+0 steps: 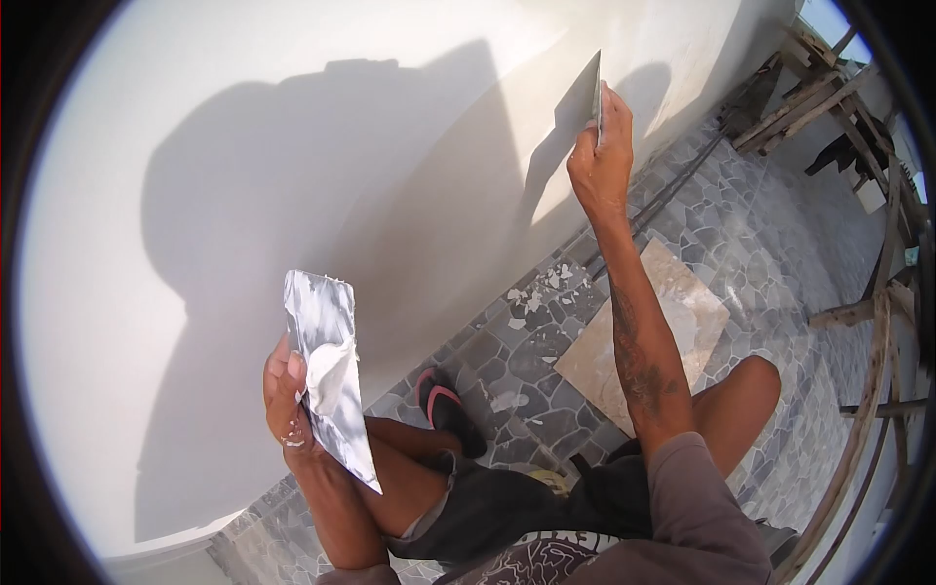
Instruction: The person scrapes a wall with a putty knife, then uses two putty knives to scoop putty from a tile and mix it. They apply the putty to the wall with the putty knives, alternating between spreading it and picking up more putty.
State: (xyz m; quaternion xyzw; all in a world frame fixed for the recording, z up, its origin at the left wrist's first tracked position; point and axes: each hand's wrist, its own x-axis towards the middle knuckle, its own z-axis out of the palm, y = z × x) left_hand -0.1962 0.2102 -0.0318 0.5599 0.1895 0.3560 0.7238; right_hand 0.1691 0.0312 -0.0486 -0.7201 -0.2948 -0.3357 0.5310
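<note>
My right hand [600,161] is raised against the smooth white wall [292,195] and grips a flat metal putty blade [583,96], whose edge rests on the wall surface. My left hand [285,398] holds a second metal plate [327,375] down near my knee; a lump of white putty [331,375] sits on its face. I am crouched close to the wall, knees bent. My shadow falls large across the wall.
The floor is grey stone-pattern tile [780,253] with white putty splashes near the wall base. A tan board [673,331] lies flat on it. My foot wears a black and pink sandal [444,405]. A rough wooden scaffold [868,292] stands at the right.
</note>
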